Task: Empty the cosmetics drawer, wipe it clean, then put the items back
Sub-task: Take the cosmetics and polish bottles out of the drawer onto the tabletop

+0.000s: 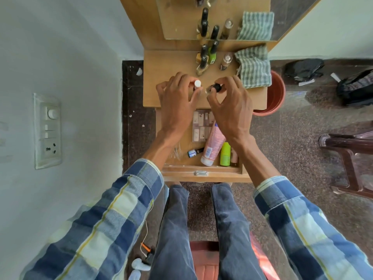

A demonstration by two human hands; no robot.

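wooden dresser top (157, 77), with the open drawer (201, 168) below it at 6 o'clock from both hands. left hand (177, 102): fingertips pinched round a small white-capped bottle (197, 84), upright, over the top. right hand (232, 106): thumb and fingers pinched on a black-capped bottle (215, 88), tilted, cap toward 3 o'clock; whether its base touches the wood cannot be told. standing bottles (205, 57) already cluster at 12 o'clock, well clear; checked cloth (254, 65) at 1 o'clock of the right hand. still in the drawer, under the wrists: pink tube (212, 146), long axis roughly 12 to 6; green bottle (225, 154) just beside it; small dark vial (194, 152) at its 9 o'clock; card of small items (201, 126) toward the back. judgement: emptying partly done; the tube sits nearer the right hand.
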